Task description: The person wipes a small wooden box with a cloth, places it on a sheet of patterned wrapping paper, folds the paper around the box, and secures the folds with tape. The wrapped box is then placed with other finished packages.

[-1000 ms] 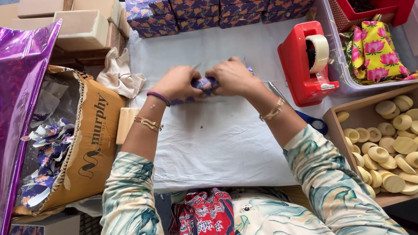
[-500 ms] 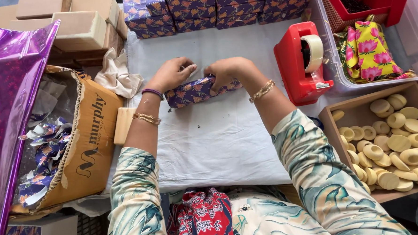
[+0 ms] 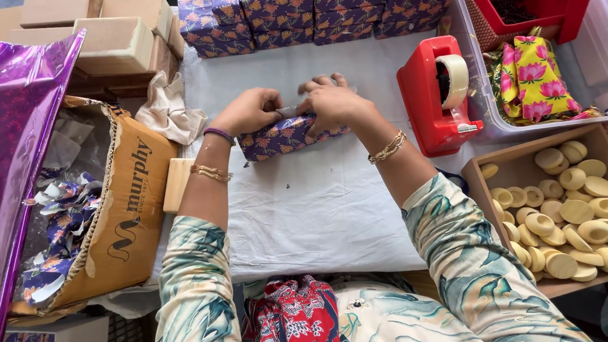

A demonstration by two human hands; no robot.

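head view: purple floral paper-wrapped box (image 3: 283, 135), now turned lengthwise on white-covered tabletop (image 3: 306, 212); left hand (image 3: 250, 110) and right hand (image 3: 332, 103) both grip its top seam closed, folding moved on.

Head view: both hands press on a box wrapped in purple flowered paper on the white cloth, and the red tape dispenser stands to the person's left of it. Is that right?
Not quite. In the head view the red tape dispenser stands to the person's right of the wrapped box, not the left. The rest holds: the left hand and right hand both press on the box on the white cloth.
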